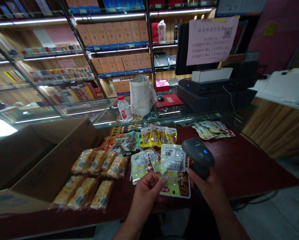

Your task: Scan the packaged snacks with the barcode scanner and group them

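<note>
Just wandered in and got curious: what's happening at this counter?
A person's left hand holds a green-and-yellow foil snack packet by its edge, while the right hand grips a dark grey handheld barcode scanner beside it. More snack packets lie on the dark red counter, next to an open cardboard box.

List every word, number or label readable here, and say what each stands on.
No text can be read with certainty.
Pink paper sign on the monitor: printed characters and a QR code, blurred.
Snack packet held by the left hand: white barcode label, too small.
Scanner in the right hand: only a blue light.
Bread packs: barcode stickers, unreadable.
Shelf boxes: print too blurred.
</note>
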`<state>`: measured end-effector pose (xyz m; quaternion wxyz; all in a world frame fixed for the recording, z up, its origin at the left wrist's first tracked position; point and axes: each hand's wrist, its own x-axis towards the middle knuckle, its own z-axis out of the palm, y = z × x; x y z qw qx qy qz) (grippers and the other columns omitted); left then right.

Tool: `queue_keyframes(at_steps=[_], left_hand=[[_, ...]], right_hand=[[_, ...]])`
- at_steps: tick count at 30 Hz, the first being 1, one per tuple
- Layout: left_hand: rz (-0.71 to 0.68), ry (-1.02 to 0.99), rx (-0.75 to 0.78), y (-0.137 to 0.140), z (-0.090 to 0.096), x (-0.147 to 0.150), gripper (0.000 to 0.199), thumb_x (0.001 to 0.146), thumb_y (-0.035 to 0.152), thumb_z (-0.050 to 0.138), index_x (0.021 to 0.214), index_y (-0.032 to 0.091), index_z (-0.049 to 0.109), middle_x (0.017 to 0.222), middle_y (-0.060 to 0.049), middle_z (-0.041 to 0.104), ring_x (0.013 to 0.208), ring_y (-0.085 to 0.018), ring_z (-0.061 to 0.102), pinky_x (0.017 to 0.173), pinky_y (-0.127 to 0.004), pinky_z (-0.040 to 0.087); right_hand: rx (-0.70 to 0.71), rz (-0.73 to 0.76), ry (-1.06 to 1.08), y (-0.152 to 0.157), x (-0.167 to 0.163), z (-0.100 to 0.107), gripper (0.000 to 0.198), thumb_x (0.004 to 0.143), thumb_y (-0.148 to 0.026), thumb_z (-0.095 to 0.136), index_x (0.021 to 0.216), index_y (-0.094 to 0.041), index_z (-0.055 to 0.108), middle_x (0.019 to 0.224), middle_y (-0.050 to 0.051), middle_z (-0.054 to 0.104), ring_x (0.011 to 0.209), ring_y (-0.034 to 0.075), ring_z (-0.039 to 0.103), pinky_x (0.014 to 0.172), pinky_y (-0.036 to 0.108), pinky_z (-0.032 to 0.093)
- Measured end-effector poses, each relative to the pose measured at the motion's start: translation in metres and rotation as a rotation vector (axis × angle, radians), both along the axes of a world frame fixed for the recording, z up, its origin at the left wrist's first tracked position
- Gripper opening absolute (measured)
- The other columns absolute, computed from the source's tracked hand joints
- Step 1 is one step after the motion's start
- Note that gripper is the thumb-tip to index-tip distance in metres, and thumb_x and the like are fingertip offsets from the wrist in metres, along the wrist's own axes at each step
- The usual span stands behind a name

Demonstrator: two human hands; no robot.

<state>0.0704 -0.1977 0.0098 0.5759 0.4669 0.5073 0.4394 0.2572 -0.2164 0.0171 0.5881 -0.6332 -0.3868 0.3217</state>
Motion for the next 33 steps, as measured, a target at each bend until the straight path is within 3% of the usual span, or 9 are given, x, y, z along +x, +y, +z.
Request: queue_keyframes(at_steps=[3,6,10,16,23,33], left_hand=[[0.102,0.105,0.111,0.004,-0.003,-0.003,0.036,0.067,0.051,0.077,0.065,0.019,0.061,0.052,0.004,0.056,0.041,-0.007,0.043,0.039,-0.018,0.034],[0.211,0.281,0.321,0.010,-0.007,-0.010,0.024,0.074,0.041,0.072,0.068,0.019,0.066,0.059,0.002,0.062,0.052,-0.012,0.055,0.051,-0.021,0.044],[0.274,0.491,0.559,0.019,-0.009,-0.021,0.013,0.080,0.033,0.068,0.077,0.021,0.071,0.074,-0.002,0.072,0.069,-0.017,0.067,0.066,-0.025,0.052],[0.305,0.647,0.792,0.030,-0.009,-0.028,0.012,0.085,0.027,0.063,0.080,0.020,0.072,0.075,-0.002,0.072,0.069,-0.016,0.068,0.064,-0.024,0.053],[0.310,0.705,0.900,0.035,-0.010,-0.030,0.012,0.088,0.024,0.061,0.083,0.019,0.070,0.076,-0.002,0.072,0.067,-0.014,0.068,0.063,-0.023,0.054],[0.299,0.706,0.886,0.038,-0.011,-0.029,0.012,0.087,0.023,0.060,0.086,0.019,0.071,0.079,-0.002,0.073,0.072,-0.015,0.069,0.066,-0.023,0.055]], right_hand=[[0.019,0.081,0.054,0.003,0.003,-0.004,0.039,0.074,-0.053,0.074,0.091,-0.019,0.065,0.050,-0.004,0.060,0.045,0.016,0.054,0.050,0.028,0.046],[0.028,0.143,0.126,0.001,0.004,-0.004,0.044,0.080,-0.056,0.069,0.102,-0.018,0.064,0.054,-0.003,0.063,0.044,0.013,0.051,0.048,0.025,0.043],[0.037,0.306,0.194,-0.010,0.002,0.003,0.043,0.086,-0.061,0.061,0.083,-0.018,0.064,0.049,-0.003,0.055,0.044,0.012,0.048,0.047,0.023,0.038],[0.025,0.483,0.274,-0.025,-0.006,0.015,0.049,0.087,-0.064,0.059,0.080,-0.016,0.063,0.054,-0.001,0.057,0.043,0.010,0.048,0.047,0.023,0.037],[-0.025,0.475,0.238,-0.025,-0.006,0.018,0.051,0.087,-0.066,0.058,0.082,-0.015,0.064,0.055,-0.001,0.056,0.045,0.010,0.048,0.047,0.024,0.038],[-0.024,0.456,0.176,-0.025,-0.002,0.013,0.050,0.088,-0.065,0.057,0.073,-0.017,0.062,0.060,0.002,0.061,0.046,0.011,0.048,0.049,0.025,0.042]])
